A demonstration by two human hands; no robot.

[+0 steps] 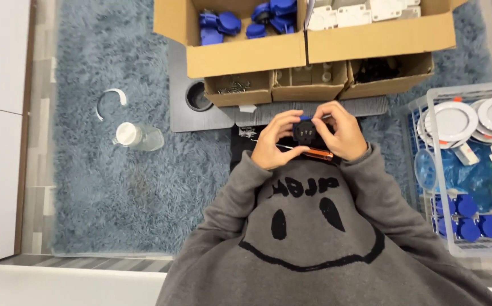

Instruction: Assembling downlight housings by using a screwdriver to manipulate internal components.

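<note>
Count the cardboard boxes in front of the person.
5: two large ones at the back, one with blue parts and one with white parts, and three small ones in a row before them, left, middle, right. More may lie beyond the frame.

open rug (121, 187) left of hands (308, 136), cardboard boxes (308, 54) blocking ahead, wire basket (427, 102) crowding right, bottle (138, 136) farther left

Both hands meet close together in front of the chest, the 2 grey-sleeved forearms angling inward from the elbows. The left hand (274, 141) curls its fingers inward with the thumb low. The right hand (342, 131) mirrors it, fingers bent and fingertips nearly meeting the left's.
</note>
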